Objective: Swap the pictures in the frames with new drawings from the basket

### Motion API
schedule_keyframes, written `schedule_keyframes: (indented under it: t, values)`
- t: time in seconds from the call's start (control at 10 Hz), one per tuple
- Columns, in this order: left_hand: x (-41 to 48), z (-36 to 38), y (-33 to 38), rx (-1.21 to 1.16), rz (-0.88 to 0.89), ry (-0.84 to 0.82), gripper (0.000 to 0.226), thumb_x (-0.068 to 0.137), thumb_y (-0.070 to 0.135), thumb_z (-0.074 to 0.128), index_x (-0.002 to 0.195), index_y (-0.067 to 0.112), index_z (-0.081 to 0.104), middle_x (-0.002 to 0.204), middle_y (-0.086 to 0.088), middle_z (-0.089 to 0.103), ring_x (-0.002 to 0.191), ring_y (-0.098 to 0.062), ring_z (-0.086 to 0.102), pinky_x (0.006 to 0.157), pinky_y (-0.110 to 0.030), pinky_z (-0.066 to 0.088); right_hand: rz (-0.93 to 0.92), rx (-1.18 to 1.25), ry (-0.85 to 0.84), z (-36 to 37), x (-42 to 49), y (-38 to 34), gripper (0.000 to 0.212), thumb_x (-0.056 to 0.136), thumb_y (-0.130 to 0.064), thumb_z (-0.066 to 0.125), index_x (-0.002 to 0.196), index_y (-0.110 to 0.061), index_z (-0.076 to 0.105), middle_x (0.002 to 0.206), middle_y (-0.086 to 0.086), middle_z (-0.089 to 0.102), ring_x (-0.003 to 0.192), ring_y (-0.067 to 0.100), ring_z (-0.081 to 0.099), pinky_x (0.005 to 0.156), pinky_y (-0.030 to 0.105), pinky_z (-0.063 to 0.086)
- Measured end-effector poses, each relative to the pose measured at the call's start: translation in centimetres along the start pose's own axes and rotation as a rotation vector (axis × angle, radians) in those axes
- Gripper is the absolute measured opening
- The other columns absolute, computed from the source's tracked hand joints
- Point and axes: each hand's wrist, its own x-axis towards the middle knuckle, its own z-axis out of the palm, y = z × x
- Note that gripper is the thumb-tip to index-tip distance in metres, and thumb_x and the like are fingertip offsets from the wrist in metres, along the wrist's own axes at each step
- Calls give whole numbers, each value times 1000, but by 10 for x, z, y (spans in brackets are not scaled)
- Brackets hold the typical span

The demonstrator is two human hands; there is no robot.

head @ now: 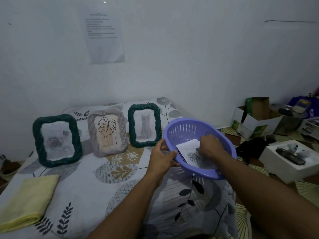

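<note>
**Hands at the basket as frames stand on the bed**

A person's left hand (162,156) grips the near-left rim of a purple basket (186,128), thumb on top and fingers curled beneath, holding it tilted over the bed (96,195). The right arm reaches straight in; the right hand (209,144), knuckles up and fingers bent down, rests on the drawings (187,150) stacked inside, though whether it has pinched a sheet cannot be told. To the left, a dark green frame (38,140), a pale frame (123,128) and a smaller green frame (158,125) stand in a row. A folded yellow cloth (29,199) lies near the bed's left edge
</note>
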Motion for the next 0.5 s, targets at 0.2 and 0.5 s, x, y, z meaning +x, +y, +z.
schedule_keyframes:
  t: [0.2,0.5]
  values:
    - [1,1,2,2,-9,-9,53,91,1,60,137,19,41,107,-2,56,74,-25,71,58,-28,57,-49,10,-13,-2,2,5,9,90,-15,56,96,-8,54,92,11,59,78,27,53,66,34,45]
    - [-8,-26,12,295,70,24,41,97,28,53,136,20,43,115,0,54,86,-17,62,65,-29,54,-137,112,111,-5,3,-6,24,90,-33,56,102,-13,63,99,9,67,87,28,63,72,38,52]
